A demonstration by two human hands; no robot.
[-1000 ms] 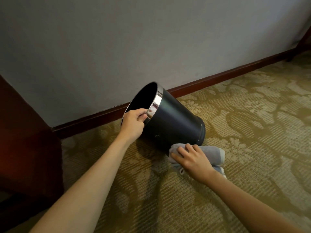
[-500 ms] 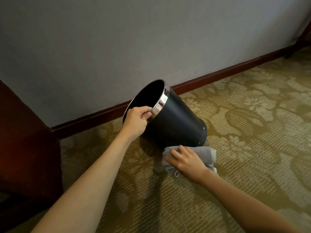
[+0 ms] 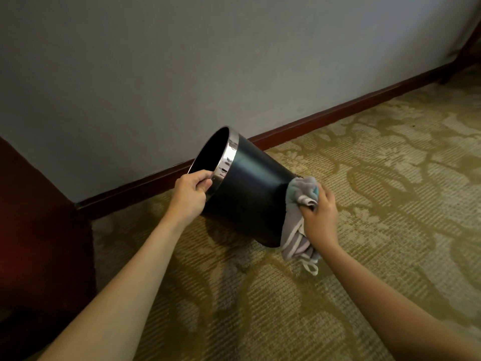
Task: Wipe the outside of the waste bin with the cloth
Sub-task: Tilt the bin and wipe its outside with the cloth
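Tilting with its mouth to the left, the black waste bin is gripped at its chrome rim by the left hand; a bunched grey cloth is clutched against its base by the right hand, above patterned carpet.

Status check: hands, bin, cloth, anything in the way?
Left hand gripping bin rim, bin tilted. Right hand pressing cloth against bin's base. Nothing in the way.

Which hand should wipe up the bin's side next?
Right. The right hand already holds the cloth against the bin's base; the left hand grips the rim, keeping it tilted.
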